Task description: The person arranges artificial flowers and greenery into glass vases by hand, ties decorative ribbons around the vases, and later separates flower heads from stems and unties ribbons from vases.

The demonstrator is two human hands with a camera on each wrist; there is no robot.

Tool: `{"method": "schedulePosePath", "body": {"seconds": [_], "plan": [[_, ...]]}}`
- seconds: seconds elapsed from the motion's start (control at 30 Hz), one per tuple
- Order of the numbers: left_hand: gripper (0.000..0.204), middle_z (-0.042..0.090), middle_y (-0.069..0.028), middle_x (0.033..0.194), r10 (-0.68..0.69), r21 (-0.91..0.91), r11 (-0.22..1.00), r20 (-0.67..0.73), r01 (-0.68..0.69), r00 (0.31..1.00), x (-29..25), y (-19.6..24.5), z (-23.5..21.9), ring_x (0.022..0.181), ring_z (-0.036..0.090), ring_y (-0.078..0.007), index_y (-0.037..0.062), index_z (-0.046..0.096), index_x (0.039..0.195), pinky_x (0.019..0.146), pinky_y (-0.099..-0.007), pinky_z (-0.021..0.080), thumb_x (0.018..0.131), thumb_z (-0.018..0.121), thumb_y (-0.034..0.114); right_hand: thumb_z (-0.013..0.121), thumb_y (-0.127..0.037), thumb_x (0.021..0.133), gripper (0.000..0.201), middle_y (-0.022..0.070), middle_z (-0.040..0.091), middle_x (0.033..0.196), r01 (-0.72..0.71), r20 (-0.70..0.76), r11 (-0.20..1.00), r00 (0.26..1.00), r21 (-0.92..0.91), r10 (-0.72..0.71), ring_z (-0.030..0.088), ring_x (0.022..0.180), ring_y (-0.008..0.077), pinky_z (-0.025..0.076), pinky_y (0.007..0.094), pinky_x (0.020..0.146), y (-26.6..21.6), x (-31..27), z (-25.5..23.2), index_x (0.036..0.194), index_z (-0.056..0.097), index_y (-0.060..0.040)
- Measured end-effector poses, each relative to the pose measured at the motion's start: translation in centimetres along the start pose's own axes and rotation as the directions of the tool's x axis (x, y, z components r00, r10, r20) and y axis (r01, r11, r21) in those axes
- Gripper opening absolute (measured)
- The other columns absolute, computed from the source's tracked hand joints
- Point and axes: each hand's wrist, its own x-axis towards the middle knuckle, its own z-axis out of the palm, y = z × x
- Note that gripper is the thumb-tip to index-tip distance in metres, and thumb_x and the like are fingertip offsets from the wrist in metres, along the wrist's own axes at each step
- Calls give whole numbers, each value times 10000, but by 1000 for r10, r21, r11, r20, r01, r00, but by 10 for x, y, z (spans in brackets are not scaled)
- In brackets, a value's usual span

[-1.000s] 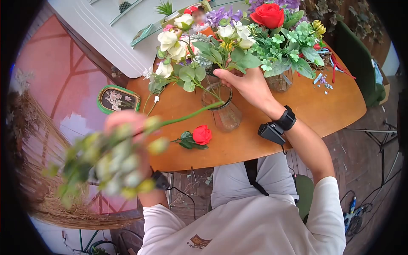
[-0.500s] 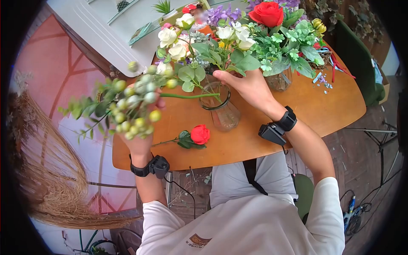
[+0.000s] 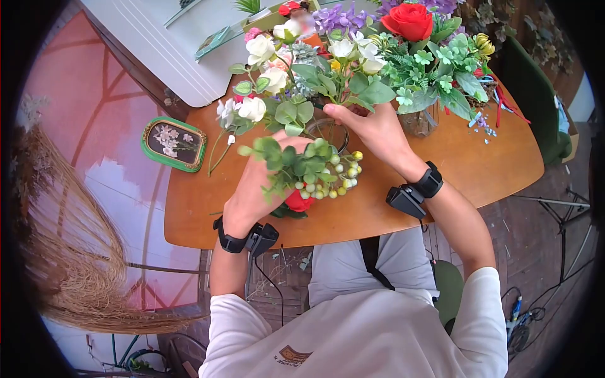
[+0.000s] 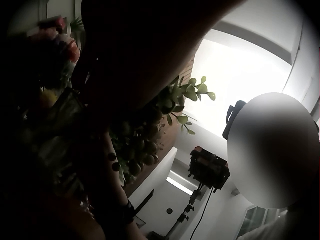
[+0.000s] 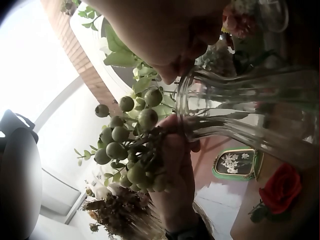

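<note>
My left hand [image 3: 252, 189] grips a spray of green-yellow berries [image 3: 328, 179] with small round leaves [image 3: 293, 162]. Its fingers are close against the mouth of a clear glass vase [image 5: 240, 115], and the berries lean out over the near side. In the head view the spray covers most of the vase. On the far side my right hand [image 3: 383, 135] holds the white rose stems just above the rim, thumb pointing left. White roses [image 3: 259, 49] and broad leaves rise above both hands. A red rose [image 5: 281, 187] lies on the table, partly behind the berries in the head view.
A green framed picture of flowers [image 3: 173, 143] lies at the table's left. A second arrangement with a large red rose [image 3: 408, 22] stands at the back right, beside purple scraps [image 3: 484, 126] and red ribbons [image 3: 504, 108]. Dried grass [image 3: 88, 264] stands beyond the left edge.
My left hand has swung in from the left to the vase mouth, bringing the berry spray over its near side. The right hand stays by the rim with the white rose stems.
</note>
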Motion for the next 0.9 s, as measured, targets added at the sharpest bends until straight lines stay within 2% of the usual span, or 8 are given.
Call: {"method": "schedulePosePath", "body": {"seconds": [0.23,0.43,0.53,0.6,0.63,0.7,0.8,0.9], "plan": [[481,674,-144,1116,-24,82,996,22,22,999,2,15,-2,951,645,-375,16,630,1195,836,-431,530,723,702,-45,781,-326,889,385,39,685,888,-34,-33,997,999,73,37,582,781,96,488,291,705,9,2,6,1052,666,4],[335,679,-143,1093,21,78,997,-151,-9,988,-13,6,-9,934,676,-345,-17,674,1119,763,-398,546,786,692,-33,784,-325,889,402,22,664,916,-58,-4,998,998,-20,57,534,775,82,467,282,695,6,-1,2,1097,656,-6],[230,682,-124,1112,-187,-20,982,-104,186,977,-25,-11,-11,919,688,-246,-37,692,1079,730,-367,545,851,674,-15,779,-330,893,417,13,656,934,-11,11,1000,1000,-19,11,506,766,80,450,273,685,14,0,3,1128,650,-10],[256,677,-113,1117,-625,-112,759,149,641,766,-25,-22,-11,930,646,-159,-39,656,1157,768,-335,531,907,646,14,767,-336,903,409,3,658,939,-15,34,1000,999,-10,15,493,760,77,440,272,680,12,-1,3,1126,653,-13],[256,677,-113,1117,-624,-121,759,141,639,768,-26,-28,-3,930,646,-159,-39,656,1157,768,-335,531,907,646,14,767,-336,903,409,3,658,939,-10,42,1000,999,-19,11,493,760,77,440,272,680,13,-3,2,1126,653,-13],[290,672,-113,1115,-377,-469,826,-51,311,925,-21,-34,15,970,612,-136,-44,604,1215,841,-314,513,934,611,28,727,-354,945,470,43,688,1079,-157,137,985,977,-67,165,606,926,104,497,289,834,13,-5,1,1241,639,0],[339,675,-115,1161,-545,-354,761,105,543,832,-12,-31,16,1073,608,-149,-34,558,1288,946,-311,488,954,570,18,681,-340,974,393,15,673,963,-111,141,993,985,48,103,567,848,71,476,258,775,14,-11,7,1180,656,-5],[302,675,-105,1182,-502,-644,639,64,420,862,-8,-30,36,1084,613,-147,-33,579,1263,956,-311,493,972,531,33,628,-348,1005,396,24,680,930,-236,156,971,961,38,227,568,829,72,483,260,762,8,-16,8,1178,660,6]]}}
